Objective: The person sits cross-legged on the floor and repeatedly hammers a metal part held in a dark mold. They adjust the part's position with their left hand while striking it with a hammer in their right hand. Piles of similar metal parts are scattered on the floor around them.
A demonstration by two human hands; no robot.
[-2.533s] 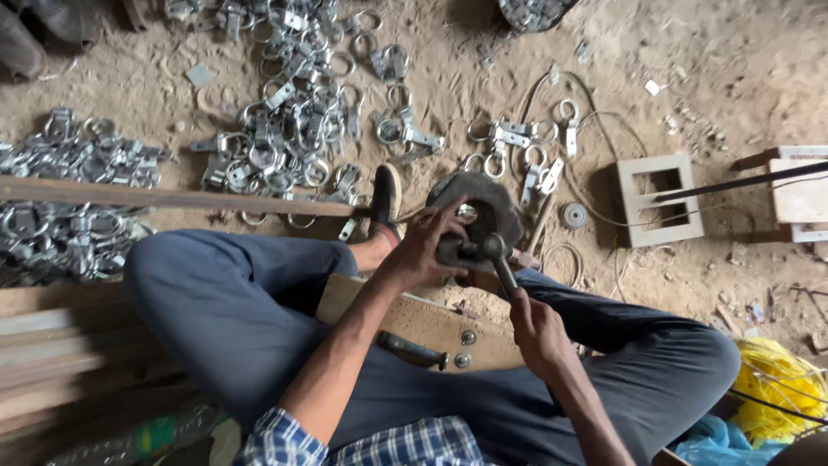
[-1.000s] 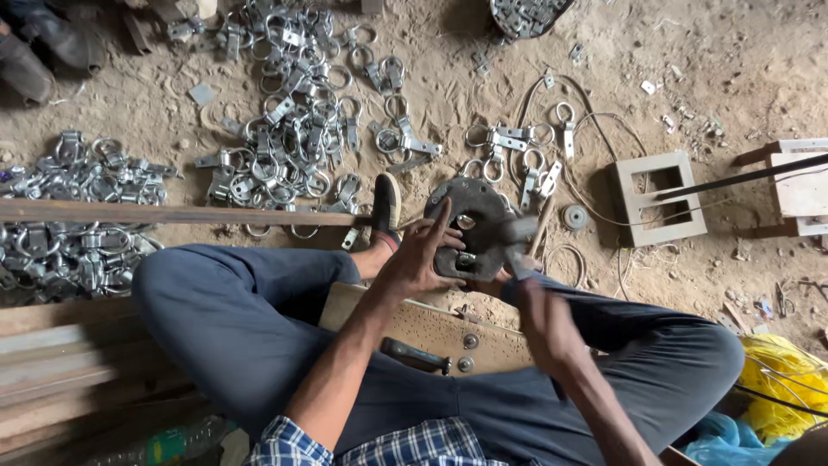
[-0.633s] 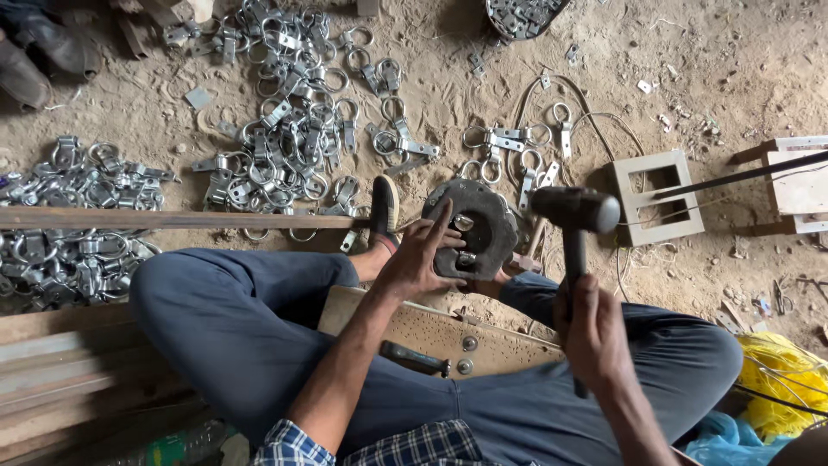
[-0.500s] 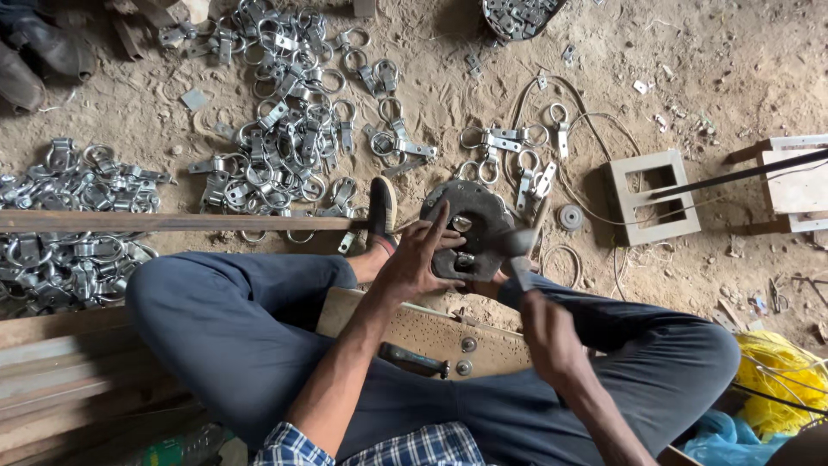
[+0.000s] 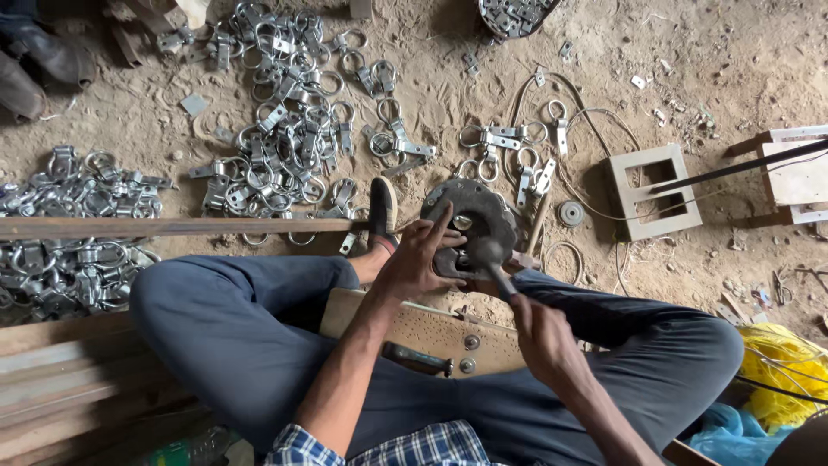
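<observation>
Head view: a seated person hammers at a round metal die on the dirt floor.

Left hand (image 5: 420,259) rests on the round metal die (image 5: 470,220), fingers (image 5: 440,226) spread narrowly over a small part there; right hand (image 5: 542,335) has its fingers wrapped around the hammer (image 5: 488,256), whose head sits on the die. Many finished ring clamps (image 5: 285,138) lie heaped toward the floor's far left, and a few loose pieces (image 5: 509,151) wait beyond the die, so the work looks well along but unfinished.
</observation>
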